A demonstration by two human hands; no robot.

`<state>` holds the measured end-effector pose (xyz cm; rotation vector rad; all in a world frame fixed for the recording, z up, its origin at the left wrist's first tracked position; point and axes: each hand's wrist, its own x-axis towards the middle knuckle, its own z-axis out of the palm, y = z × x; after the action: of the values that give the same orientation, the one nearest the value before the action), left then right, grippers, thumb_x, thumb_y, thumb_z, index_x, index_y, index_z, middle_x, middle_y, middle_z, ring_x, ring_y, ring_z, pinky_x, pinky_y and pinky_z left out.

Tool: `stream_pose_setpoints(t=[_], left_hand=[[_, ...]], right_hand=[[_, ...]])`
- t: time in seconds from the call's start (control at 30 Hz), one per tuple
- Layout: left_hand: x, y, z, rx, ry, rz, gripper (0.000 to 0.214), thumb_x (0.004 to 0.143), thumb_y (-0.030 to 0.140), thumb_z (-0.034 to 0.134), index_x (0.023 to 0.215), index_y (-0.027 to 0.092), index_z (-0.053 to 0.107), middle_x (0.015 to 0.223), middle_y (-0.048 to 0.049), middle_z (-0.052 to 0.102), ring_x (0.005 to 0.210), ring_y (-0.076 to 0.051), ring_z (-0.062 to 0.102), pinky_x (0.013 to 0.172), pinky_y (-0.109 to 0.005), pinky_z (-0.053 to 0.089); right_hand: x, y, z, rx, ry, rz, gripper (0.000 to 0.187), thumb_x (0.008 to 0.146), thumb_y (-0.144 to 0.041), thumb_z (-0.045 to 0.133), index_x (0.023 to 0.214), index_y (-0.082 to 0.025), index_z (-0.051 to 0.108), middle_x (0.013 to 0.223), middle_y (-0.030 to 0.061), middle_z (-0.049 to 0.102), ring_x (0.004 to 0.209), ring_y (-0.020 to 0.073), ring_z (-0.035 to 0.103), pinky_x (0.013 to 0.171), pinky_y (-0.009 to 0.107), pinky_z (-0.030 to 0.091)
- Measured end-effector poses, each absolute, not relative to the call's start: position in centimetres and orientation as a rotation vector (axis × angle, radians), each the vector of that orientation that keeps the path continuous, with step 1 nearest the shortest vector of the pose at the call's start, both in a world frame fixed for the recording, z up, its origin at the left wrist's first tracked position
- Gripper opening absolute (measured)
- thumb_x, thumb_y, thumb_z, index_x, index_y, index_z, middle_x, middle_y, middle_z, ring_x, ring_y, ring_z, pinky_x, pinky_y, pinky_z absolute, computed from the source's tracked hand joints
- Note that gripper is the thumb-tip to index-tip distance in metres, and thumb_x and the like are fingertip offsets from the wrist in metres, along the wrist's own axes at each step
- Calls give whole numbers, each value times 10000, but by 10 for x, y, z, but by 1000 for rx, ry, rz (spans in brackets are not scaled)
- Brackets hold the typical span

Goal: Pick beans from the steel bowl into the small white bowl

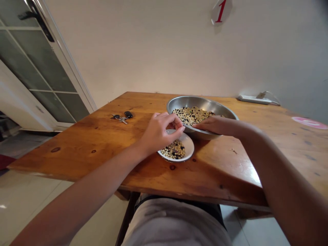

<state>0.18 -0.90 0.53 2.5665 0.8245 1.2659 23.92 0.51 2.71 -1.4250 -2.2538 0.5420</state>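
Left hand (159, 133): fingers pinched together over the white plate (189, 145); too small to see if a bean is held.
Right hand (214, 125): flat on the steel bowl (202, 102), holding nothing.
Beans (174, 150): in plate and bowl.
Risk: a bump could tip the plate and spill them.
Around: keys (122, 118) on the table (77, 150), left of the plate.

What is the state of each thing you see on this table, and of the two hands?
Steel bowl: holds mixed pale and dark beans.
White plate: holds similar beans.
Left hand: fingers pinched over the plate.
Right hand: fingers extended across the bowl's near rim.
Car keys: lying apart from the plate.
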Motion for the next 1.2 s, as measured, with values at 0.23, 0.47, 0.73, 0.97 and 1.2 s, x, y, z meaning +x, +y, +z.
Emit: stream_pose_setpoints(t=[0.23,0.47,0.73,0.97,1.2], left_hand=[[2,-10,6,2571,843,1255,76,811,222,600,750,190,569,740,54,647,739,-111,577,804,-294,343],[2,-9,6,2575,849,1240,73,810,219,600,751,192,567,737,50,654,736,-115,580,812,-300,348],[1,-6,3,2584,832,1264,82,809,234,614,756,190,570,733,55,648,733,-107,584,821,-295,351],[2,-4,2,2620,838,1298,104,792,254,642,744,188,578,727,41,654,734,-123,591,783,-295,362],[1,-4,3,2607,838,1258,109,780,266,652,721,190,601,717,38,671,710,-121,599,788,-295,371]], right_hand=[[237,-3,33,-1370,-1927,791,215,669,-361,721,850,-249,696,893,13,710,881,196,647,806,324,485],[235,-5,31,-1206,-1755,918,168,667,-320,756,788,-237,672,844,13,670,825,164,635,787,313,491],[222,-12,33,-1087,-1752,901,214,669,-329,766,810,-209,658,856,17,667,823,161,635,815,337,503],[200,-19,27,-852,-1741,956,165,671,-237,783,772,-219,653,812,-18,670,810,132,650,807,297,527],[198,-20,26,-804,-1749,975,150,675,-218,781,767,-221,663,825,-9,679,831,145,654,828,314,532]])
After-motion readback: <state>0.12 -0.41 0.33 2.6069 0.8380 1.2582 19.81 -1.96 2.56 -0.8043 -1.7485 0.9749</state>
